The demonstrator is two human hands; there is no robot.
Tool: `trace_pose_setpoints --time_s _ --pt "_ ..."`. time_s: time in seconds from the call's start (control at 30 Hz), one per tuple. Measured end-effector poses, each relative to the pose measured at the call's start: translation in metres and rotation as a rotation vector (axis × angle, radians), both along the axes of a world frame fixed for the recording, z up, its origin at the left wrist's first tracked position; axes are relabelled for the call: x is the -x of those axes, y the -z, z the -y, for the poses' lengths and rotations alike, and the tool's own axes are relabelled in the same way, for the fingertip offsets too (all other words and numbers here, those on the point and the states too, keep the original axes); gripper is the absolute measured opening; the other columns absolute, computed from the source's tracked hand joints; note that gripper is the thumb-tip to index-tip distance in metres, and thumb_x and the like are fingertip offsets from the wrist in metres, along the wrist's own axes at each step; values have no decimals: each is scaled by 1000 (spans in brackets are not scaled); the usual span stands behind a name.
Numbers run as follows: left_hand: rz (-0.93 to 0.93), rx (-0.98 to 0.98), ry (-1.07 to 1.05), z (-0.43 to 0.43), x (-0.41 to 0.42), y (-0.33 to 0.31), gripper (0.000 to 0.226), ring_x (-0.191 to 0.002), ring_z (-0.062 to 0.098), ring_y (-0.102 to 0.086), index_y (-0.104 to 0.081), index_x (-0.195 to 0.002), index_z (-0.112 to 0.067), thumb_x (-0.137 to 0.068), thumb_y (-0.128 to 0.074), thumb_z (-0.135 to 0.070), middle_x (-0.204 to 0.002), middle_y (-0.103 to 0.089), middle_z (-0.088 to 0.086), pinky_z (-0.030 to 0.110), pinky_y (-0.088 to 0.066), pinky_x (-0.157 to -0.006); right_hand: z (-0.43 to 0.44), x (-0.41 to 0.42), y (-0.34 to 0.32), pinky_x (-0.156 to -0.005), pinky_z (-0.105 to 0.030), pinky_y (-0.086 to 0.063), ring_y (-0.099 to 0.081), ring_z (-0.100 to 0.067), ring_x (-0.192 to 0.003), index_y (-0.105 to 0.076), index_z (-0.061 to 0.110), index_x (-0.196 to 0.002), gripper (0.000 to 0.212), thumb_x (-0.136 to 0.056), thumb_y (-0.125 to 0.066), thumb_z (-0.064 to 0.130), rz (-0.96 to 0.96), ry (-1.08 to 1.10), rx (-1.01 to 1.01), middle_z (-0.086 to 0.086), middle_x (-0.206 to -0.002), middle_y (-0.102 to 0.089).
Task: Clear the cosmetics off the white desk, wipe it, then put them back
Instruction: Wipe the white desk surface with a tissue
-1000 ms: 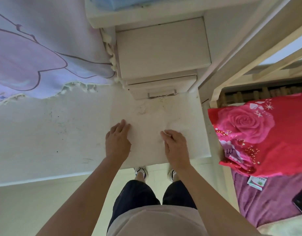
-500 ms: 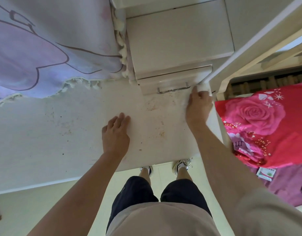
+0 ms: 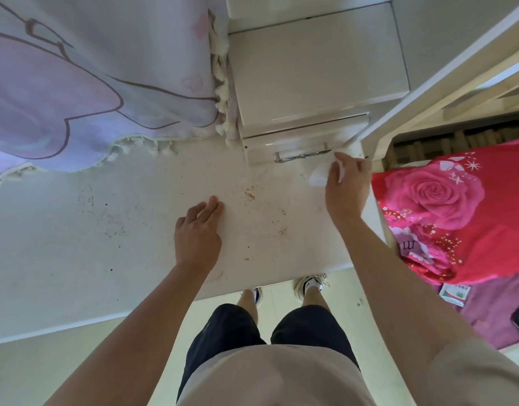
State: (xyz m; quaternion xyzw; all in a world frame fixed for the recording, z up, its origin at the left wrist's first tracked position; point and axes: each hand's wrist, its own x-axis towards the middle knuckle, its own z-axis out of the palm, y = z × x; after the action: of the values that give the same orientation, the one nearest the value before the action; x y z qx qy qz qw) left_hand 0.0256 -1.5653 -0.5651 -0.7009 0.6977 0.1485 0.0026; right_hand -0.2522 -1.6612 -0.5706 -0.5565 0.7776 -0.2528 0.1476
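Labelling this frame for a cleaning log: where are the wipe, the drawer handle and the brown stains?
wipe (image 3: 318, 175), head view, white corner left of the right hand's fingers.
drawer handle (image 3: 302, 156), head view, middle of the metal bar.
brown stains (image 3: 249, 195), head view, darkest speck cluster.

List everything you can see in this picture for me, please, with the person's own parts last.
White desk: one, white with brown specks, centre and left.
Wipe: one, white, back right corner of the desk, under the right hand.
Drawer unit: one, cream, at the back of the desk, with a metal handle.
Curtain: one, lilac with a frilled edge, upper left.
Rose blanket: one, red and pink, right.
Small packet: one, white and green, on the purple cloth at right.
Shoes: two, white, on the floor below the desk edge.
Left hand: flat on the desk.
Right hand: gripping the wipe.
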Motion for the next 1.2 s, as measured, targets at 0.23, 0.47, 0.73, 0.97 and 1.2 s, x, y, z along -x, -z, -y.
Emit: trace_pose_setpoints --time_s 0.23,0.47,0.73,0.97,1.2 --pt "-77 58 -11 -2 -10 4 54 -118 35 -58 -66 -119 -6 -69 -60 14 -135 -59 10 47 -50 -90 -13 -107 15 -74 -34 -45 -48 -27 -86 -70 11 -110 25 -89 -58 11 9 -310 -114 -12 -99 -59" --pt "27 23 -153 -24 -31 1 50 -128 39 -43 -58 -127 -15 -78 -57 -2 -140 -50 17 55 -37 -99 -31 -99 -8 -80 -31 -48 -57 -28 -90 -70 15 -117 27 -93 -58 9 99 -404 -28 -11 -103 -54" --pt "64 -56 -91 -29 -36 7 63 -137 35 -36 -48 -141 -19 -81 -59 -3 -151 -41 12 52 -32 -105 -42 -40 9 -88 -43 -44 -44 -38 -107 -46 12 -141 53 -90 -45 -1 -171 -66 -246 -19 -126 -44" --pt "21 -45 -55 -34 -44 5 62 -142 32 -33 -43 -145 -9 -84 -51 2 -156 -35 8 49 -33 -111 -61 -149 5 -86 -43 -46 -46 -36 -100 -52 10 -138 59 -82 -50 -8 11 -540 -222 -15 -118 -49" --pt "50 -41 -129 -43 -37 0 50 -141 37 -30 -49 -138 -12 -88 -53 -10 -152 -35 19 52 -25 -114 -62 -36 -8 -90 -40 -45 -52 -35 -102 -57 12 -134 41 -94 -49 8 15 -107 8 -18 -117 -50"
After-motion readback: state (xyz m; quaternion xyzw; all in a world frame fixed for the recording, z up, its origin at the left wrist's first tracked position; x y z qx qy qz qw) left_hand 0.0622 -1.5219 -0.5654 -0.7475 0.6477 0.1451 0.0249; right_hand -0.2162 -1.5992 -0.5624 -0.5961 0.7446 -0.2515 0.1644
